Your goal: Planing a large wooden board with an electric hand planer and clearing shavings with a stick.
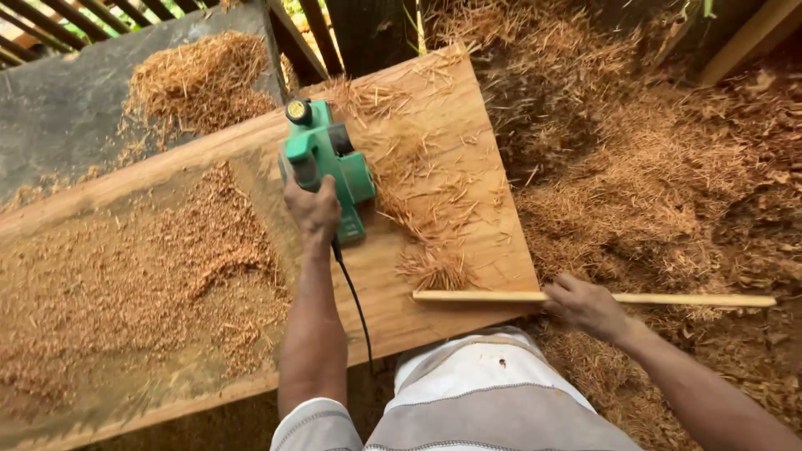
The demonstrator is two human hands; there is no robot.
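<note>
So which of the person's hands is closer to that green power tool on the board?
Left. The left hand grips the handle of the green electric planer on the wide plank. The right hand is well off to the side, holding a thin wooden stick at the plank's edge.

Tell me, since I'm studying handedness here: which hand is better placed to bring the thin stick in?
Right. The right hand already grips the thin wooden stick; the left hand holds the green planer.
</note>
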